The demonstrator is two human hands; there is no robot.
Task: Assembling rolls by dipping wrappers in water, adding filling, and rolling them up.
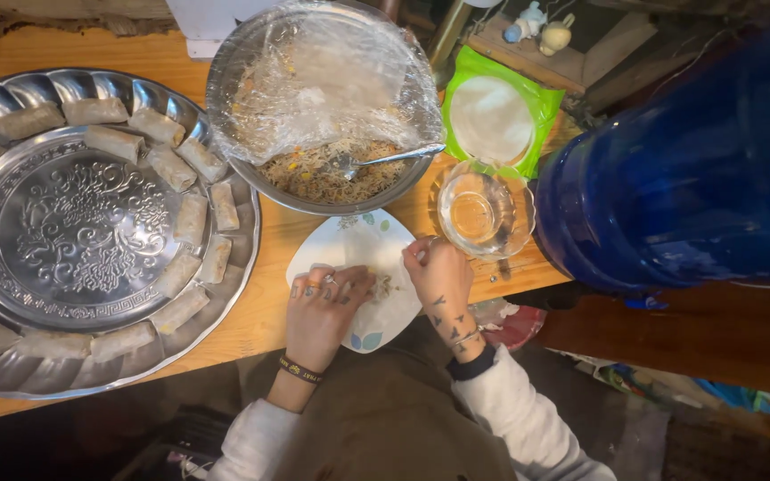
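Plate (349,245) lies between tray (11,374) and glass bowl (479,214).

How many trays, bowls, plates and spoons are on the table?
tray: 1
bowls: 2, the metal bowl and the glass bowl
plate: 1
spoon: 1
Total: 5
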